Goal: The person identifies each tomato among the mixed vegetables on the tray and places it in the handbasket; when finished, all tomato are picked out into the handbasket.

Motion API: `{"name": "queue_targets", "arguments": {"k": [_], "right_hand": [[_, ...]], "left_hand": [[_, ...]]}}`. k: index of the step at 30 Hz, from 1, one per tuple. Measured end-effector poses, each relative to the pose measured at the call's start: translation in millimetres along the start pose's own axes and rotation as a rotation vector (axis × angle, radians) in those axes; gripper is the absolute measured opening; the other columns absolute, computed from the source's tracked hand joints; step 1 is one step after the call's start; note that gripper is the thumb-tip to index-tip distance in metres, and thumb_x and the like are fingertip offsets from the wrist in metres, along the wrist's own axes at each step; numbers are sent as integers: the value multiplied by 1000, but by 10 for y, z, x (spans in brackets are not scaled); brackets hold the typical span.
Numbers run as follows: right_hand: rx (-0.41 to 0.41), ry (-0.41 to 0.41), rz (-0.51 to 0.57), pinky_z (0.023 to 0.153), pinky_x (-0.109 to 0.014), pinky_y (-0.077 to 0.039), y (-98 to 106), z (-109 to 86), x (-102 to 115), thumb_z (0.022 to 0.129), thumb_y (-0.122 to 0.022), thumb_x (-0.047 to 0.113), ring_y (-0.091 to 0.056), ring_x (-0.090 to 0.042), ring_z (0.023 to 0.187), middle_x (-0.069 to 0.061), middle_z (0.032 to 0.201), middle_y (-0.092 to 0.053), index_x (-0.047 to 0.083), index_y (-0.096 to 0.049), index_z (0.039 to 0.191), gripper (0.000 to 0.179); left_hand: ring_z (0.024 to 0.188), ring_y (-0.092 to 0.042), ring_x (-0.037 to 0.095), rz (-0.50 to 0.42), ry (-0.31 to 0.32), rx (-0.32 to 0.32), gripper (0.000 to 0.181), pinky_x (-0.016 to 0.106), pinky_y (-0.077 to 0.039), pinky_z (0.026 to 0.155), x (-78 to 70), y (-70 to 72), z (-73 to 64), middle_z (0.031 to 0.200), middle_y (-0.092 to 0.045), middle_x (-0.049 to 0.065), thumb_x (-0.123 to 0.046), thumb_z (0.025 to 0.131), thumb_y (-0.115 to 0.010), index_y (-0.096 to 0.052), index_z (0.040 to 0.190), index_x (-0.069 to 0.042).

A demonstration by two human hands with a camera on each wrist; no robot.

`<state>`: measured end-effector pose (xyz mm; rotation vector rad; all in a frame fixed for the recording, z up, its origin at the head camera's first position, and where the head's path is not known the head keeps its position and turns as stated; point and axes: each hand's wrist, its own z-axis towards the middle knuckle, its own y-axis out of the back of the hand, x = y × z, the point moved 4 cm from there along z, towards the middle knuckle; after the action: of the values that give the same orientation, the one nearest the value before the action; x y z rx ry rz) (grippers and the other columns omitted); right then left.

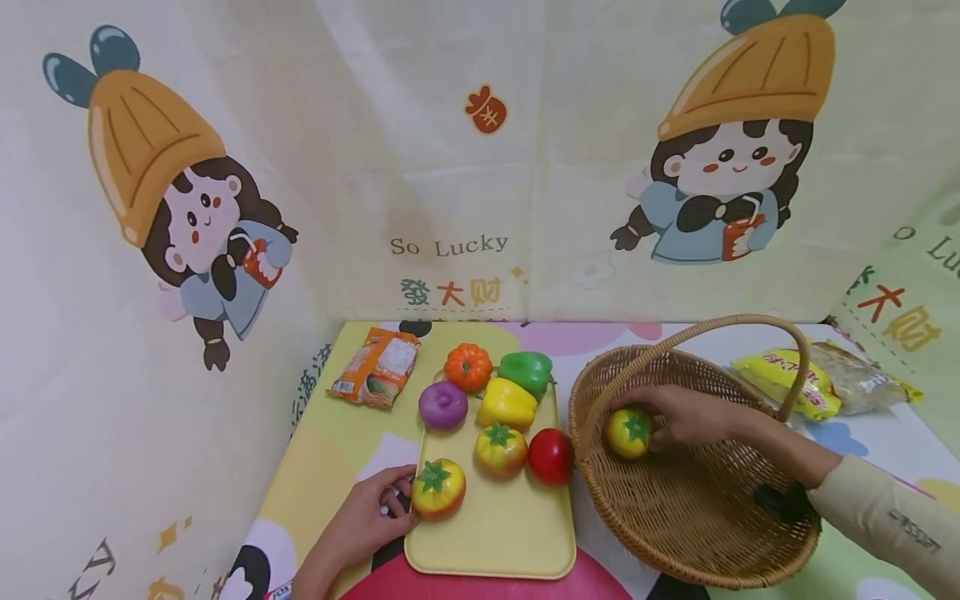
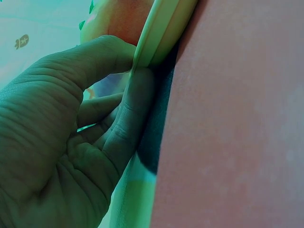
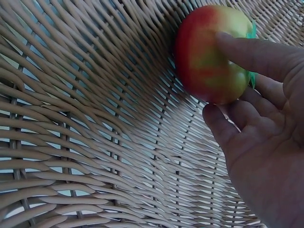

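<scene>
Inside the brown wicker basket [image 1: 697,508], my right hand [image 1: 686,417] holds a yellow-red toy tomato [image 1: 628,435] with a green leafy top. In the right wrist view, the thumb and fingers grip that tomato [image 3: 213,54] close to the woven wall. My left hand [image 1: 371,512] pinches the left rim of the yellow tray [image 1: 495,550]; in the left wrist view, the thumb lies above the rim and a finger below. Another yellow-red tomato [image 1: 438,490] lies on the tray by that hand. A third such tomato [image 1: 500,451] sits mid-tray beside a round red toy [image 1: 551,457].
Further back on the tray are a purple onion [image 1: 443,406], an orange pumpkin [image 1: 468,367], a yellow pepper [image 1: 507,404] and a green pepper [image 1: 527,372]. An orange packet [image 1: 377,367] lies behind left, yellow packaging [image 1: 787,383] behind the basket. The basket's handle [image 1: 750,319] arches over it.
</scene>
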<state>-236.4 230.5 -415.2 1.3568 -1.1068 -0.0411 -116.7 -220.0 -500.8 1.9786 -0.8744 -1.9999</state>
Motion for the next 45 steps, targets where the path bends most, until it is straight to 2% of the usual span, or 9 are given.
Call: {"name": "queue_targets", "arguments": {"k": [5, 10, 20, 28, 35, 40, 43, 45], "right_hand": [[1, 8, 0, 98, -48, -44, 21, -11, 15, 76, -76, -1, -52, -25, 119, -6, 134, -56, 10, -54, 139, 68], [14, 4, 14, 97, -47, -45, 24, -23, 24, 76, -76, -1, -53, -23, 117, -6, 134, -56, 10, -53, 141, 69], [27, 6, 7, 99, -49, -43, 26, -43, 31, 75, -75, -3, -52, -26, 122, -5, 136, -55, 10, -53, 142, 71], [30, 10, -13, 101, -50, -41, 26, -66, 32, 76, -74, -2, -48, -24, 127, 2, 139, -52, 17, -52, 143, 73], [27, 5, -51, 100, -53, -41, 103, -106, 129, 78, -74, 1, -48, -28, 127, -1, 139, -53, 14, -54, 142, 69], [-24, -3, -123, 99, -52, -43, 254, -189, 329, 80, -76, 11, -48, -26, 128, 4, 141, -52, 22, -53, 143, 68], [-91, -9, -147, 98, -53, -43, 352, -295, 494, 85, -76, 24, -47, -26, 129, 7, 142, -50, 32, -50, 144, 65], [-150, 1, -155, 95, -53, -46, 392, -394, 612, 88, -75, 33, -49, -26, 128, 7, 142, -51, 33, -50, 144, 62]], "left_hand": [[72, -59, 11, -3, -15, -5, 59, 25, -51, 66, -13, 2, 16, 95, -60, 0, -11, 79, -81, -58, 133, -5], [71, -59, 10, -16, -21, -8, 58, 25, -50, 65, -20, -8, 12, 96, -60, 1, -9, 79, -80, -58, 133, -4], [72, -60, 11, -14, -9, -12, 59, 26, -51, 66, -30, -12, 2, 95, -60, 0, -10, 78, -80, -58, 132, -4], [72, -61, 12, -8, 8, -7, 60, 26, -52, 65, -15, -3, -3, 96, -60, 1, -13, 79, -81, -58, 133, -4], [72, -60, 12, -12, 19, -5, 60, 26, -52, 65, -14, 0, -6, 96, -59, 2, -12, 78, -81, -58, 133, -2], [72, -60, 13, -14, 33, -1, 60, 26, -52, 65, -25, 10, -15, 96, -59, 2, -12, 78, -81, -57, 133, -2], [72, -60, 13, -6, 41, 3, 61, 26, -51, 66, -29, 15, -7, 96, -59, 2, -14, 79, -82, -57, 133, -2], [73, -60, 13, -2, 45, 8, 61, 26, -51, 66, -30, 19, -3, 96, -59, 2, -15, 79, -82, -57, 133, -2]]}}
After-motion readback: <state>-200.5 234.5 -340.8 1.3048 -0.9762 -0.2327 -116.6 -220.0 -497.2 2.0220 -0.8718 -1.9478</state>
